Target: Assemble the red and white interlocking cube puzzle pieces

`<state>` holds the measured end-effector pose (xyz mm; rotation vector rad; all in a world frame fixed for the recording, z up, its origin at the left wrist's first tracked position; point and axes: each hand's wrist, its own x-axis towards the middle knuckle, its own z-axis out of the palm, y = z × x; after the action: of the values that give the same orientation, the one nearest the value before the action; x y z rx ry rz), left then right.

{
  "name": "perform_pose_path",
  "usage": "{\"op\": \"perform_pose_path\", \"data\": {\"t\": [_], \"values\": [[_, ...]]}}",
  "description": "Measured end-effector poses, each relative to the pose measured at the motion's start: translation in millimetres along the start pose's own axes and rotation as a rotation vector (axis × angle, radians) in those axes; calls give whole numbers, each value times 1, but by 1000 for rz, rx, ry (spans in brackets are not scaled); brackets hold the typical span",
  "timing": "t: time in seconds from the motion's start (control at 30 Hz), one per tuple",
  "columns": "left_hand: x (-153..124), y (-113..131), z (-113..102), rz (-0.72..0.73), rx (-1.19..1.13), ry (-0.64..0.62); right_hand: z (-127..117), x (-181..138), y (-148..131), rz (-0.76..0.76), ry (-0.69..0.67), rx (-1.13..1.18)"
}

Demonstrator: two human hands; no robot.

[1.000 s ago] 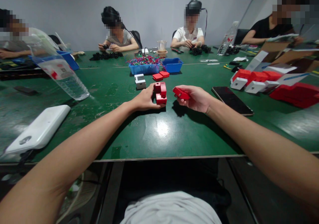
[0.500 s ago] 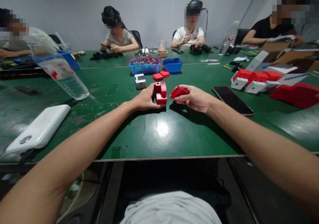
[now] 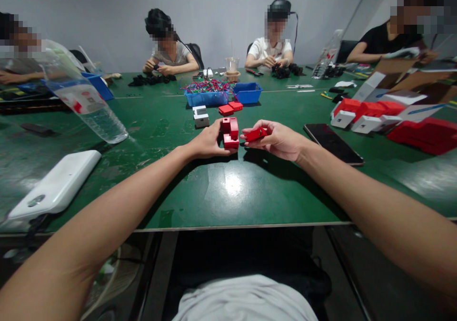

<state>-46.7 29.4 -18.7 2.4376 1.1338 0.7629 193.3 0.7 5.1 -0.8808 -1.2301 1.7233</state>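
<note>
My left hand (image 3: 210,141) grips a red C-shaped block (image 3: 231,133) with a hole in its top, standing on the green table (image 3: 232,202). Just to its right, my right hand (image 3: 278,140) holds a smaller flat red piece (image 3: 256,134) between thumb and fingers, a little above the tabletop. The two red parts are apart, with a narrow gap between them. Behind my left hand lies a white block (image 3: 201,116) of similar notched shape. Beyond the hands, two red pieces (image 3: 230,108) lie side by side.
A blue bin of coloured wires (image 3: 207,98) and a second blue bin (image 3: 247,93) stand farther back. Right are a phone (image 3: 332,143) and red-and-white parts (image 3: 367,115); left, a tilted water bottle (image 3: 89,107) and a white device (image 3: 57,183). Several people sit around the table.
My right hand has turned the small red piece from a slant to nearly level and shifted slightly left. My left hand and the C-shaped block have stayed in place.
</note>
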Motion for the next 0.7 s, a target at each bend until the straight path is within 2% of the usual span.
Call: {"op": "perform_pose_path", "data": {"t": [0.43, 0.7], "values": [[0, 0, 0, 6, 15, -8, 4, -1, 0, 17, -69, 26], [1, -2, 1, 10, 14, -8, 5, 0, -1, 14, 9, 3]]}}
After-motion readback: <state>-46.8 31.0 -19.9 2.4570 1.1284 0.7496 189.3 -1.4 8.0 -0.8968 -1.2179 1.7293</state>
